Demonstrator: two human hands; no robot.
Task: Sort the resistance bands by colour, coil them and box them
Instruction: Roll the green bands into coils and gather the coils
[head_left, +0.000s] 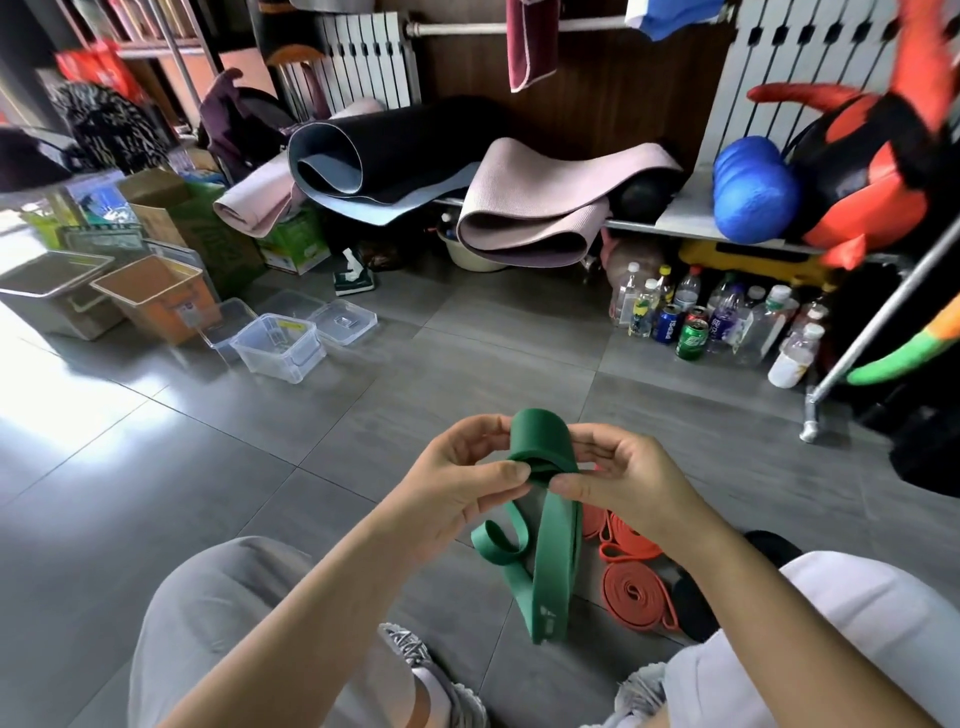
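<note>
Left hand pinches the green band at the started coil, thumb on the near side, fingers curled behind it. Right hand grips the same coil from the other side, thumb tip pressing the wrap just beside our left thumb. We hold the coil in the air between both hands, above our knees, with its top loop arching over the fingers. The rest of the green band hangs down in two long strands plus a small side loop. We can't tell if the low end touches the floor.

Under our right forearm on the floor lies a coiled orange band, with loose orange bands just behind it.

Clear plastic boxes sit well apart, far left on the floor, open, with a lid just beside them. Rolled mats lie on the back shelf, bottles and cans under it.
</note>
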